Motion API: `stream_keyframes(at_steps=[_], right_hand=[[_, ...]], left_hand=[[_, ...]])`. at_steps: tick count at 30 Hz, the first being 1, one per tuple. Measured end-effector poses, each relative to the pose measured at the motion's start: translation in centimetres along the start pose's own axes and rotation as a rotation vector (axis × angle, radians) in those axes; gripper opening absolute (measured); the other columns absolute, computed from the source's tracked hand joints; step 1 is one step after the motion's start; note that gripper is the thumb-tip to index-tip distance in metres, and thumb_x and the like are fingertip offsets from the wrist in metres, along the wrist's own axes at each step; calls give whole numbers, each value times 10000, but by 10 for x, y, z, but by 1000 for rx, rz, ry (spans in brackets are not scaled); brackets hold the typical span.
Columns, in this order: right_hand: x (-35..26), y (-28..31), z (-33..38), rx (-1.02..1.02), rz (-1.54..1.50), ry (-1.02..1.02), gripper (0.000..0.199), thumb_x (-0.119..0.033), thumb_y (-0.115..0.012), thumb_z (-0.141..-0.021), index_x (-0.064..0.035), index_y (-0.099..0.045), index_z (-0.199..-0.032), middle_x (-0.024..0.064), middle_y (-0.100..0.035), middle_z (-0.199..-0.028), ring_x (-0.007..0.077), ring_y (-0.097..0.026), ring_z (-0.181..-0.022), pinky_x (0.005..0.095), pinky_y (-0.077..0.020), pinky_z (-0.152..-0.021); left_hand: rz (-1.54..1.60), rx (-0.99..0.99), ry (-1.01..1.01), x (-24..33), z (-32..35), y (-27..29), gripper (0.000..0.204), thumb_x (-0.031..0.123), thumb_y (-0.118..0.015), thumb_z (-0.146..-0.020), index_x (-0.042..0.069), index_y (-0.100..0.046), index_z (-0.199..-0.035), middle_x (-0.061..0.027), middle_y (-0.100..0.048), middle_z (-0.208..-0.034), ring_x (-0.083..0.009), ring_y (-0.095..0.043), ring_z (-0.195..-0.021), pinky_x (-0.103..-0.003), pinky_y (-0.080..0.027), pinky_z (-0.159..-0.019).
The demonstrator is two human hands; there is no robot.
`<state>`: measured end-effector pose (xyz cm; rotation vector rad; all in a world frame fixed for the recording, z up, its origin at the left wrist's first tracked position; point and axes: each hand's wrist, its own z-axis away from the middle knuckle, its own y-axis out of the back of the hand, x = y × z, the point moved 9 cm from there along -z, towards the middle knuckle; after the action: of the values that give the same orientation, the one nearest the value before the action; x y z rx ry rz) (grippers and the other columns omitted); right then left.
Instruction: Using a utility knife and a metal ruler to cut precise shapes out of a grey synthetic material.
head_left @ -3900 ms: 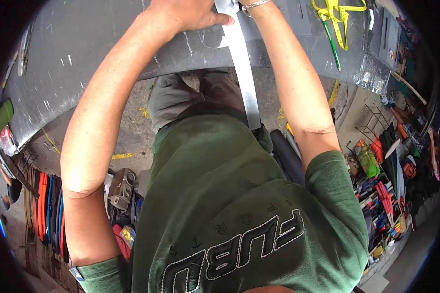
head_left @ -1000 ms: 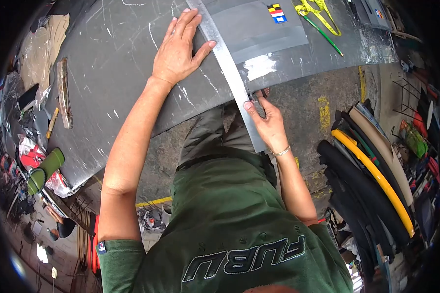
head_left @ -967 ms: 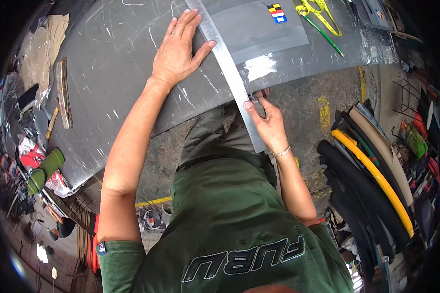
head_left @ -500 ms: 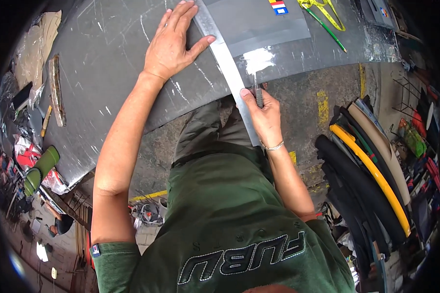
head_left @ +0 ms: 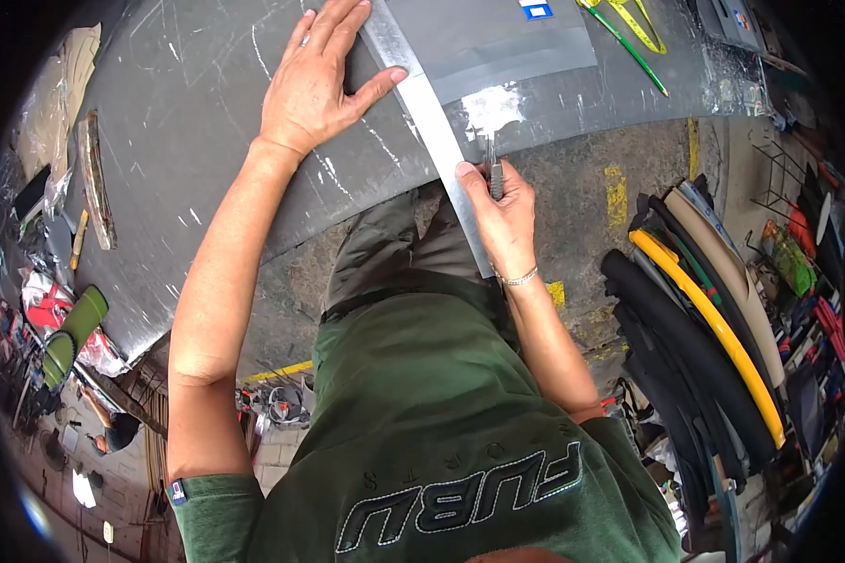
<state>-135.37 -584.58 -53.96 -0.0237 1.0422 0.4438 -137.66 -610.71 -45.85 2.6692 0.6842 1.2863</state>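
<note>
Two hands, one straightedge, one skinny tool

Left hand (head_left: 312, 98) is planted flat at the top of the frame, left of centre. Its grip is spread wide with nothing clutched; the thumb reaches onto the metal straightedge (head_left: 434, 122). My read: that's pressure to stop it skidding on the worktop (head_left: 216, 141).

The straightedge is long and thin, running from the top edge, just left of centre, down and slightly right. Its lower end hangs past the worktop toward the waist. A grey sheet (head_left: 516, 56) sits along its right side, upper right of centre.

Right hand (head_left: 510, 220), right of centre, has a narrow grip around a dark-handled tool (head_left: 497, 182), a cutter by the look of it. Long axis near vertical, thin end up toward a white patch (head_left: 491, 110). Likely pinched for fine control; can't tell if the thumb presses the straightedge too.
</note>
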Motion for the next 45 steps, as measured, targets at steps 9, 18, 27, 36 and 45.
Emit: stream_keyframes(at_steps=[9,18,27,36,45], right_hand=[[-2,2,0,9,-7,27,208,-213,-757,-941,-31,-693,-863,-76,-566,-754,31,-461,-702,229,-398,-637],[-2,3,2,28,-20,-20,227,-181,-782,-927,-54,-652,-791,-99,-519,-684,19,-412,-640,228,-353,-575],[-2,9,-1,32,23,-20,249,-201,-792,-919,-53,-651,-776,-98,-509,-678,23,-403,-633,235,-338,-565],[-3,6,0,59,-28,-56,263,-220,-811,-909,-47,-665,-774,-88,-540,-687,25,-430,-647,229,-368,-581],[-1,7,0,57,-38,-63,265,-212,-821,-902,-50,-662,-764,-98,-519,-679,21,-416,-637,226,-348,-570]], left_hand=[[-29,30,-62,-4,2,-3,951,484,-819,-773,-54,-443,-1461,-271,-452,-1505,-404,-405,-1446,-529,-266,-1236],[-793,-376,287,-17,1,-13,964,674,-747,-793,9,-499,-1446,-145,-508,-1492,-293,-476,-1408,-479,-295,-1244],[-712,-374,240,-21,1,-26,897,523,-813,-805,16,-470,-1461,-152,-470,-1536,-340,-443,-1431,-510,-302,-1230],[16,41,-56,-5,3,-3,967,485,-831,-759,-54,-441,-1461,-265,-458,-1495,-404,-414,-1437,-528,-276,-1231],[43,47,-13,-18,8,-8,984,493,-838,-748,-52,-439,-1465,-262,-463,-1496,-401,-418,-1437,-530,-284,-1226]])
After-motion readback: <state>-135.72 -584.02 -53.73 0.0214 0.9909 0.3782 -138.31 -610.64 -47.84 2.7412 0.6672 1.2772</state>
